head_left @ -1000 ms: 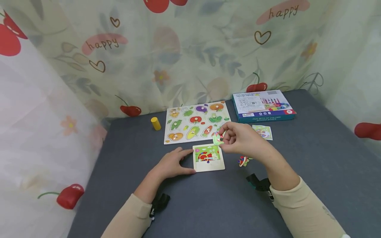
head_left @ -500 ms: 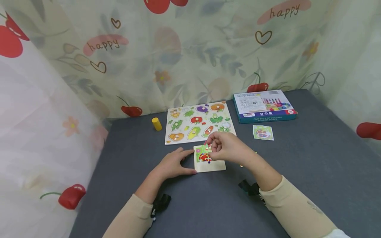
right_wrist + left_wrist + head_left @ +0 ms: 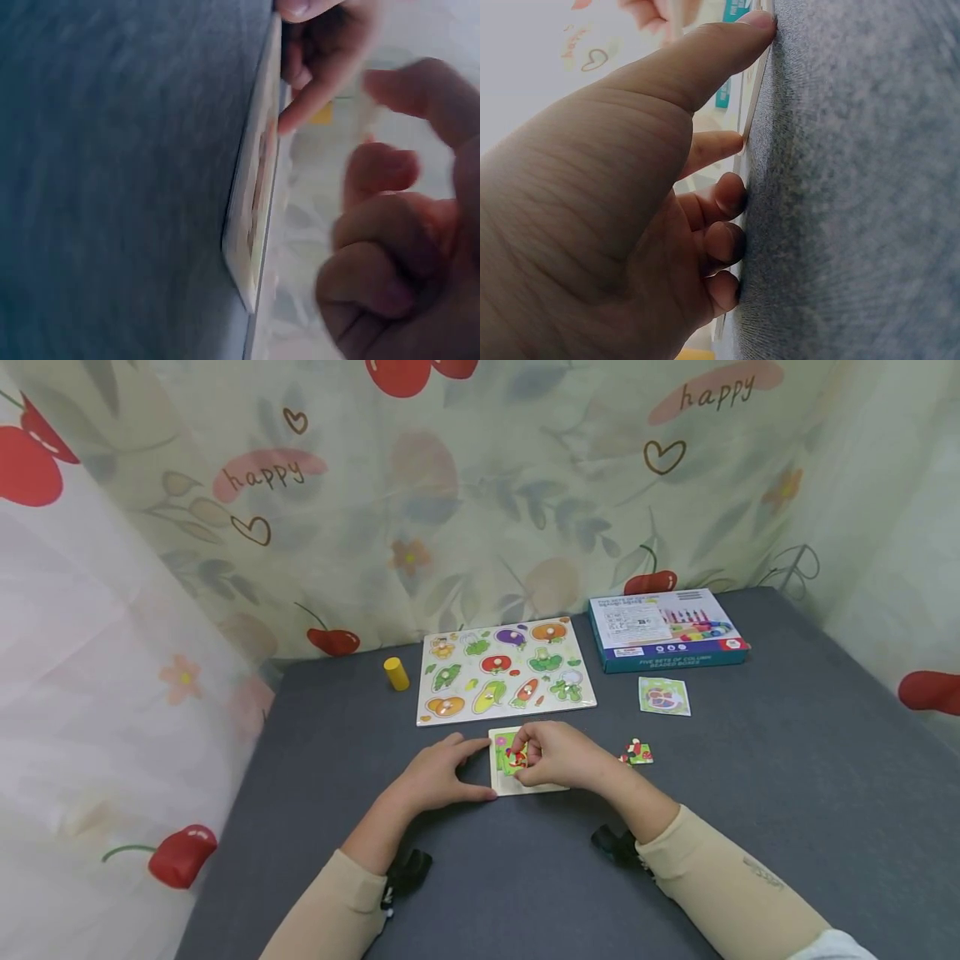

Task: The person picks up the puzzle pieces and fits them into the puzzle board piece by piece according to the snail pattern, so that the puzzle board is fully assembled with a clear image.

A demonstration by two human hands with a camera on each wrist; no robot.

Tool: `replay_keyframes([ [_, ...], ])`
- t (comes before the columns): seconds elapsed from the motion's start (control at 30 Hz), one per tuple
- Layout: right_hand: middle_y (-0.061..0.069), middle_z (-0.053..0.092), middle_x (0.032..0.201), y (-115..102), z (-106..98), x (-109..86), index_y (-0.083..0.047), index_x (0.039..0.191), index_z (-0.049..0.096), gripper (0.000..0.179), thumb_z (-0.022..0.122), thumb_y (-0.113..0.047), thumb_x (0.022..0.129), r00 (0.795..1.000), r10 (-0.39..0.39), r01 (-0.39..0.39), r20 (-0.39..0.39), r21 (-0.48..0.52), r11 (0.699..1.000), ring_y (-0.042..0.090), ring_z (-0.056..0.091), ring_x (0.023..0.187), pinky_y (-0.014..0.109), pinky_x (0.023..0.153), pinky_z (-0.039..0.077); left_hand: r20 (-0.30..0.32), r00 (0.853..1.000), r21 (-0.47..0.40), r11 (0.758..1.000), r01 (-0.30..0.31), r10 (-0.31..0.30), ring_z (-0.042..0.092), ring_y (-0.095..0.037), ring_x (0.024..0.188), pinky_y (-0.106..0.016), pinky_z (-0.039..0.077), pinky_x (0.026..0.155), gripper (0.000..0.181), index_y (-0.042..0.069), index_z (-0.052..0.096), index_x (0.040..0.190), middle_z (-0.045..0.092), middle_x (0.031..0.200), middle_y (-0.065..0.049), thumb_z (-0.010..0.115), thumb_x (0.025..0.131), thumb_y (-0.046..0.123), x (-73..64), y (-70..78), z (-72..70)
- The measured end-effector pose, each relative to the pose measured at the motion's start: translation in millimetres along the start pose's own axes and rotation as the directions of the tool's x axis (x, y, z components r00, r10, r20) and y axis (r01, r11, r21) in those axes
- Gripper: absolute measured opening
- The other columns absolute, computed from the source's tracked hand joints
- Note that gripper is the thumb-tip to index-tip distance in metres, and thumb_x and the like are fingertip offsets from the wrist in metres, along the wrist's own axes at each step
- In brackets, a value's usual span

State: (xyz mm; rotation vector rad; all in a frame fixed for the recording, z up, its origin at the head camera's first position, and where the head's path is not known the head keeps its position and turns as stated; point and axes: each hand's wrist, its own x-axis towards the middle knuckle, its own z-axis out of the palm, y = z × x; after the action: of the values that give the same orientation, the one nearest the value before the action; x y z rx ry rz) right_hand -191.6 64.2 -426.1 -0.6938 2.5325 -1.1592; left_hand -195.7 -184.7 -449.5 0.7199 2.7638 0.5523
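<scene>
A small wooden puzzle tray [image 3: 513,787] with a pale frame lies on the dark cloth between my hands. My left hand [image 3: 427,777] rests at its left side, thumb tip at the near corner and index fingertip at the left edge. The other left fingers bend near the cloth in the left wrist view. My right hand [image 3: 558,756] pinches a green and red puzzle piece [image 3: 515,762] between thumb and index finger, over the tray, hiding the tray's right part. In the right wrist view, the tray [image 3: 238,277] is seen edge-on, below the blurred right fingers [image 3: 394,169].
Several loose puzzle pieces [image 3: 640,752] lie right of the tray, with a square picture card [image 3: 663,697] behind them. Farther back are a vegetable puzzle board [image 3: 468,706], a yellow cylinder [image 3: 396,674] and a teal-sided box [image 3: 671,631]. A printed curtain [image 3: 480,527] hangs behind.
My right hand has carried the puzzle piece left and nearer to me, from beyond the tray's back right corner to over its picture, uncovering the loose pieces. The left hand stays put.
</scene>
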Motion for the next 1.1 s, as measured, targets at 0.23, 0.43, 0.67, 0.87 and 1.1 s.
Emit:
replay_keyframes([
  [0.23,-0.005,0.05,0.065,9.9,11.7,3.8,-0.008,0.1,0.066,0.028,0.082,-0.015,0.079,1.0,0.018,-0.018,0.022,-0.021,1.0,0.009,0.044,0.056,0.028,0.058,0.034,-0.006,1.0,-0.009,1.0,-0.012,0.012,0.049,-0.016,0.081,-0.034,0.04,0.071,0.085,0.025,0.051,0.153,0.053,0.105,0.003,0.079,0.082,0.061,0.9,1.6,-1.5],
  [0.43,-0.003,0.054,0.067,13.8,18.7,5.7,-0.008,0.097,0.067,0.025,0.084,-0.017,0.081,0.999,0.037,-0.036,0.022,-0.07,0.997,0.011,0.048,0.058,0.029,0.058,0.037,-0.001,1.0,-0.006,1.0,-0.009,0.009,0.049,-0.017,0.08,-0.034,0.04,0.07,0.084,0.026,0.05,0.154,0.051,0.102,0.003,0.079,0.083,0.062,1.5,0.8,0.3],
  [0.67,-0.003,0.05,0.063,13.6,20.1,4.2,-0.009,0.109,0.07,0.031,0.084,-0.019,0.083,0.999,0.036,-0.034,0.018,-0.09,0.995,0.011,0.044,0.054,0.029,0.056,0.034,0.006,1.0,-0.009,1.0,-0.003,0.003,0.048,-0.017,0.079,-0.035,0.039,0.069,0.084,0.027,0.05,0.154,0.05,0.099,0.003,0.079,0.083,0.062,0.7,0.6,2.6],
  [0.87,-0.006,0.052,0.062,12.4,20.1,2.0,-0.012,0.119,0.076,0.034,0.082,-0.023,0.087,1.0,0.0,0.001,0.001,-0.171,0.985,0.01,0.044,0.055,0.029,0.057,0.034,0.006,1.0,-0.011,1.0,-0.002,0.002,0.048,-0.018,0.079,-0.035,0.039,0.068,0.084,0.027,0.05,0.154,0.049,0.098,0.003,0.078,0.083,0.063,0.9,1.6,1.7],
  [1.1,-0.006,0.076,0.09,6.7,25.6,0.5,-0.015,0.118,0.08,0.029,0.08,-0.027,0.091,0.999,-0.027,0.017,-0.034,-0.261,0.965,0.005,0.054,0.063,0.028,0.058,0.041,-0.001,1.0,-0.005,1.0,0.003,-0.003,0.048,-0.017,0.078,-0.034,0.039,0.068,0.084,0.027,0.05,0.154,0.05,0.1,0.004,0.078,0.083,0.062,0.2,0.7,0.8],
])
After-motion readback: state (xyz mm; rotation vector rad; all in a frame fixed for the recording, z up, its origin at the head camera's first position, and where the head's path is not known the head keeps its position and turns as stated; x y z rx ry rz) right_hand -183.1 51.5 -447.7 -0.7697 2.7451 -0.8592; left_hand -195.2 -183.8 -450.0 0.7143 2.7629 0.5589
